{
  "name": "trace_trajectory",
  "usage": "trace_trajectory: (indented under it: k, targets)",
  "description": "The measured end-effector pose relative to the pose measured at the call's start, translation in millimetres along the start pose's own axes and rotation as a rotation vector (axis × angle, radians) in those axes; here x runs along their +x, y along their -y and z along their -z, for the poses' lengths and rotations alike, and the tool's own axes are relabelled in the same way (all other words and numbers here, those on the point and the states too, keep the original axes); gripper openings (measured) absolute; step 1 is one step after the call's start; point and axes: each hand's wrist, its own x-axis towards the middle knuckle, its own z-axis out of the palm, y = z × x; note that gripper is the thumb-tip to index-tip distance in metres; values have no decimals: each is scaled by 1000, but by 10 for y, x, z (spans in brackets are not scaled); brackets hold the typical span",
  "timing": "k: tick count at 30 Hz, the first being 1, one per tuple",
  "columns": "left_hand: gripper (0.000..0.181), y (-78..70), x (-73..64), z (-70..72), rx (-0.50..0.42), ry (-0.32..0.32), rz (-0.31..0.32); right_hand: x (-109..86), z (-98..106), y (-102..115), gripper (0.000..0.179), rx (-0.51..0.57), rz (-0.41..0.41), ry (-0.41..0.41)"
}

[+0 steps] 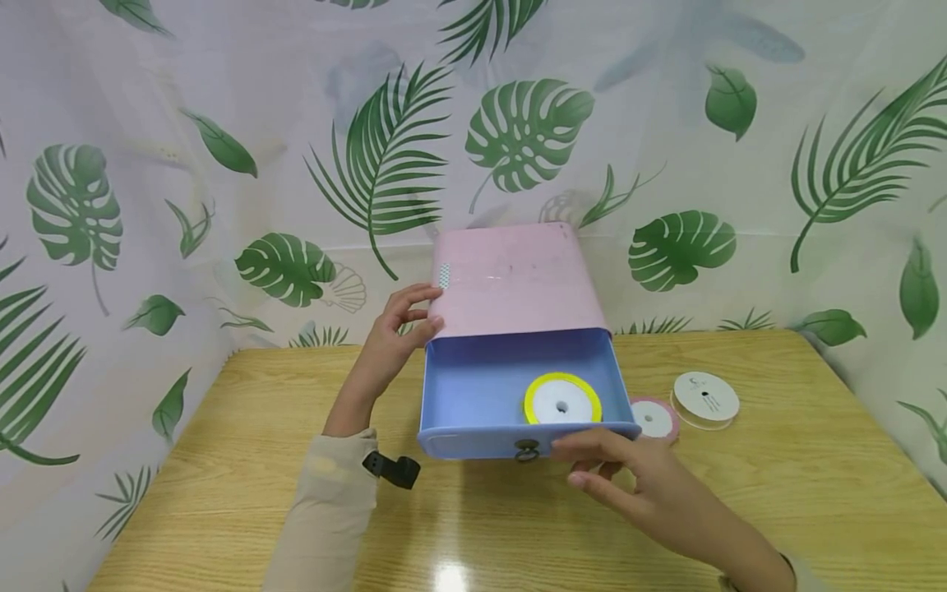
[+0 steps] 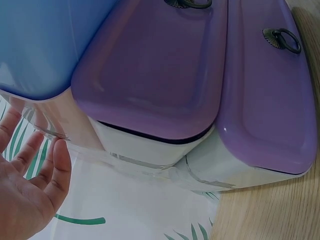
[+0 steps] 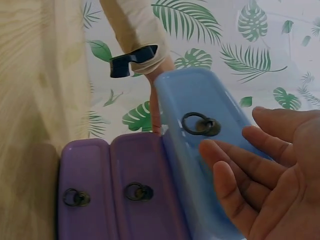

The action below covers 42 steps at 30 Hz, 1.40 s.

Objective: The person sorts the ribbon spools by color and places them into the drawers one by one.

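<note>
A small drawer cabinet with a pink top (image 1: 518, 279) stands at the back of the table, its blue drawer (image 1: 473, 395) pulled out toward me. Inside that drawer, at its front right, lies a white spool with a yellow rim (image 1: 546, 404). My left hand (image 1: 385, 345) rests on the cabinet's left side, fingers spread and loosely bent in the left wrist view. At the right part of the drawer's front, my right hand (image 1: 654, 481) has its fingertips right at the panel, beside the metal ring pull (image 1: 527, 451). Its fingers are relaxed and grip nothing.
Two purple drawers (image 2: 155, 75) with ring pulls sit closed below the blue one. On the table (image 1: 799, 460), right of the cabinet, lie a pink-rimmed spool (image 1: 657, 418) and a white spool (image 1: 706, 395). A leaf-print sheet (image 1: 666, 123) hangs behind.
</note>
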Motion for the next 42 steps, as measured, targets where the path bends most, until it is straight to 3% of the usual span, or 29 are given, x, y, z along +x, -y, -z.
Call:
trace_trajectory:
  k: [6,16,23,33,42]
  targets:
    - [44,-2,-17,-5,-6,2,6,-37,-93,-45,31,-1,15,-12]
    - [44,16,-25,2,1,-1,4,-83,-220,-56,31,51,-65,-64]
    - [44,20,-20,-4,4,-4,4,-55,-324,-49,31,110,-41,-123]
    - [45,10,-13,-16,-8,-10,3,-68,-400,-59,32,221,-48,-124]
    - [45,-4,-5,-14,-6,-8,-2,-58,-424,-52,33,215,-38,-125]
